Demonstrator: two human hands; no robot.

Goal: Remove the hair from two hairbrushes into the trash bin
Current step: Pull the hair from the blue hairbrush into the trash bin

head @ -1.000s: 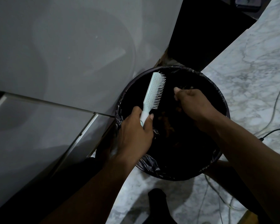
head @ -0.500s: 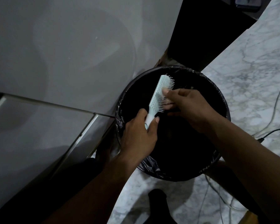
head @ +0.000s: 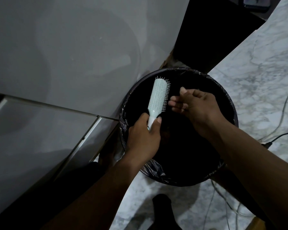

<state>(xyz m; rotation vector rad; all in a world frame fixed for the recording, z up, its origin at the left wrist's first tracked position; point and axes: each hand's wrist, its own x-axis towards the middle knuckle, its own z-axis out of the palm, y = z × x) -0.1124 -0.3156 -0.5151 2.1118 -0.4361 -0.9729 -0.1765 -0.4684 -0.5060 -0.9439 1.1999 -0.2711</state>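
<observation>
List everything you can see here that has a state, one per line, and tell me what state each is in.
Hairbrush: held over the bin, bristles facing right; hair on it too dim to judge.
Left hand: closed around the brush handle.
Right hand: fingers loosely curled beside the bristles, just clear of them.
Trash bin: open, lined with a dark bag, contents too dark to tell.
Cables: loose on the marble floor.

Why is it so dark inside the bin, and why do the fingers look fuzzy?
Head view: the room is dim, and the bin has a black liner, so its inside shows as plain black; the pale brush stands out against it. The right hand has blurred fingertips, likely from moving. The left hand looks sharper. Straight edges bend from the wide lens.
</observation>
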